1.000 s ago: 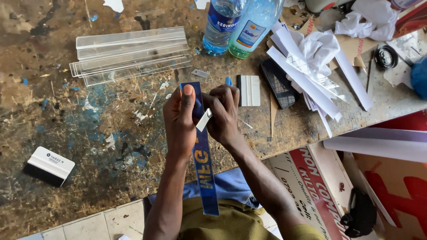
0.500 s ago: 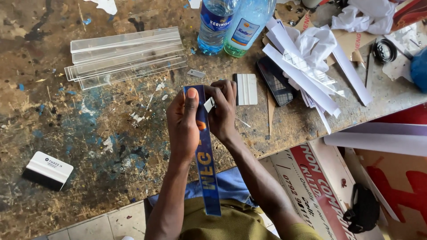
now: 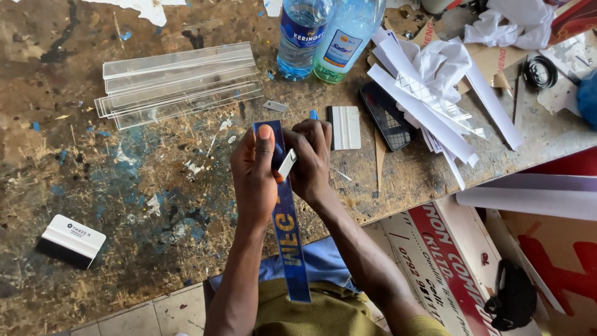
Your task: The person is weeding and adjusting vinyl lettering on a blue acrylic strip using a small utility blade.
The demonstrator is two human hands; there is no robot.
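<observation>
Squeegee first at far left: one white felt-edged plastic squeegee (image 3: 69, 240) lying on the paint-stained wooden counter (image 3: 143, 186). Above it, a stack of clear acrylic strips (image 3: 177, 84), approx. five or six, exact count can't be told. Centre: left hand (image 3: 256, 177) closed around one long blue strip with yellow lettering (image 3: 287, 230), thumb pressed flat on its top end; strip runs from above the counter edge down toward the lap. Right hand (image 3: 311, 158) touching it on the other side, fingers curled, pinching one small white peeled tab (image 3: 286, 163) at the strip's edge. Behind: two plastic bottles (image 3: 326, 37), one blue-labelled, one green-tinted. Just right of the hands, one white ribbed block (image 3: 344, 127), then one dark phone (image 3: 387, 116) partly under a heap of white paper strips (image 3: 435, 93), too many & overlapped to count. Far right: one coil of black cable (image 3: 540, 72).
</observation>
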